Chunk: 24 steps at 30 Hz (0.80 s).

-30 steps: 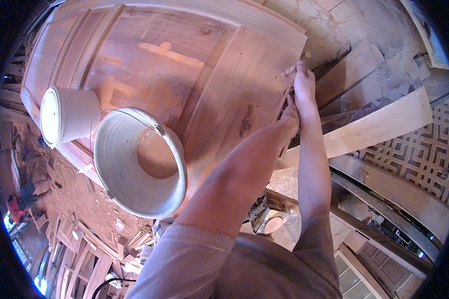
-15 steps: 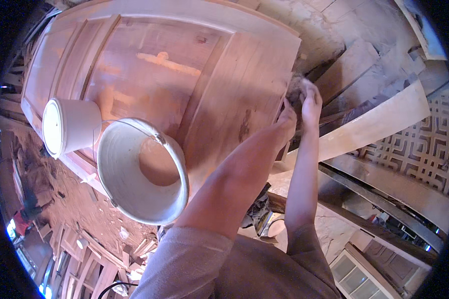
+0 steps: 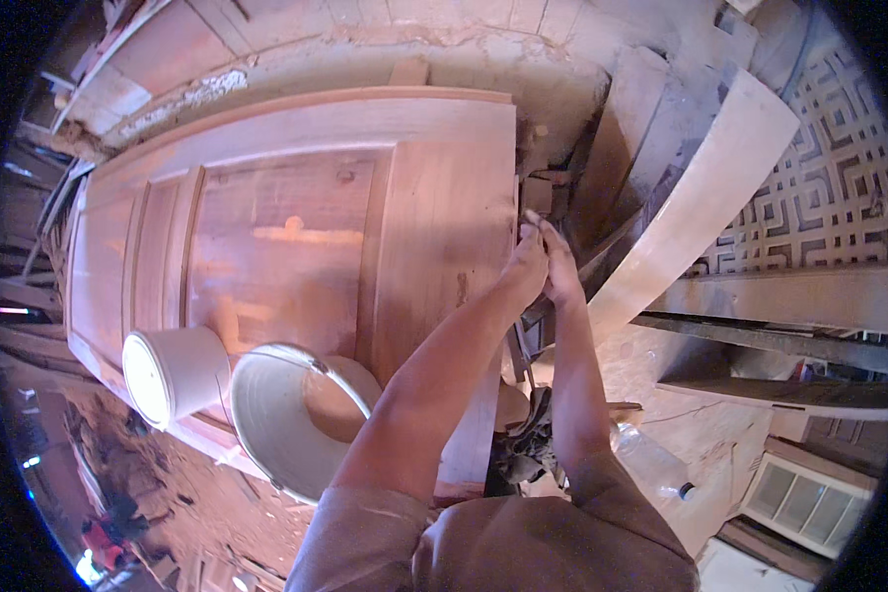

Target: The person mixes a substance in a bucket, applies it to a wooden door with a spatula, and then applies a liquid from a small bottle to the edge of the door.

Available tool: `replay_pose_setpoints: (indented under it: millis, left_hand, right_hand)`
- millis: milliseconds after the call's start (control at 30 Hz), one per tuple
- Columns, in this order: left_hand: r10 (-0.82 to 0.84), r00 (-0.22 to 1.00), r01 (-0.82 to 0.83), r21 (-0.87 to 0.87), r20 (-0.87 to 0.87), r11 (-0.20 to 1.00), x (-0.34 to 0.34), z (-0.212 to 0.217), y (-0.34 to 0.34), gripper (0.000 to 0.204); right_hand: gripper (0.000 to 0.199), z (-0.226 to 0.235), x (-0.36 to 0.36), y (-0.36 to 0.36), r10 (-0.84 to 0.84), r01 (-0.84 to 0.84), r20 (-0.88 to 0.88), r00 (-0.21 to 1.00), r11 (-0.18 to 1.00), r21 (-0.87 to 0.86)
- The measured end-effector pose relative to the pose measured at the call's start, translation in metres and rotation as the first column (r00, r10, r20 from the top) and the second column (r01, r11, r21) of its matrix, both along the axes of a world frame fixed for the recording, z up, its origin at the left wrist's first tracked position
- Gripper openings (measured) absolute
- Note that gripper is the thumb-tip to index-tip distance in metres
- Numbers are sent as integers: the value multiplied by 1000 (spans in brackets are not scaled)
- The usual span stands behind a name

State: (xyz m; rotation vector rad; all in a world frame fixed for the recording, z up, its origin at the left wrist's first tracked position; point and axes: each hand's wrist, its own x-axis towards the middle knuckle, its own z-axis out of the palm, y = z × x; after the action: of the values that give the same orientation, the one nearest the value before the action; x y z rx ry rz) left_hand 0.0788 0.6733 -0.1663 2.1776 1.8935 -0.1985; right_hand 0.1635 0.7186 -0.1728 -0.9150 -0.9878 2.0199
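Past the right edge of a panelled wooden door (image 3: 429, 217), my two hands are close together. My left hand (image 3: 530, 260) has its fingers drawn in against the other hand. My right hand (image 3: 560, 264) bends its fingers over toward the left one's fingertips. Both look closed, and whatever may be between them is hidden. Lying on the door, a pale bucket (image 3: 276, 414) with a wire handle shows tan matter inside, partly behind my left forearm. A white lidded tub (image 3: 192, 370) lies on its side next to it.
A long pale board (image 3: 696, 187) slants up at the right, before a lattice-patterned panel (image 3: 809, 178). A clear plastic bottle (image 3: 651, 459) lies right of my right forearm. Dark crumpled material (image 3: 531, 444) sits between my forearms. Wood scraps and shavings cover the ground at lower left.
My view has shifted, so the door and containers appear lower. The hands, blurred and slightly apart before, are now pressed closer together. The bottle has come into sight.
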Motion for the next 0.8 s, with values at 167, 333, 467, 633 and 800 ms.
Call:
replay_pose_setpoints:
  millis: [167,333,467,633,800]
  left_hand:
    - [-67,996,66,-20,-51,998,-2,15,-10,30]
    - [-106,994,110,-109,40,988,-12,86,-34,27]
    - [168,971,-109,-306,172,946,-55,122,-24,27]
    - [137,960,-220,353,246,909,-112,10,-27,58]
    - [255,927,-333,288,276,898,-56,4,-22,65]
  right_hand:
    - [43,-7,5,17,167,-170,165,972,985,5]
    - [42,-11,8,2,137,-127,244,960,990,-54]
    - [47,-11,1,-13,94,-92,102,990,995,-27]
    - [44,3,-26,-41,-75,-77,330,941,901,426]
    - [52,-4,-11,-29,16,-22,162,987,999,37]
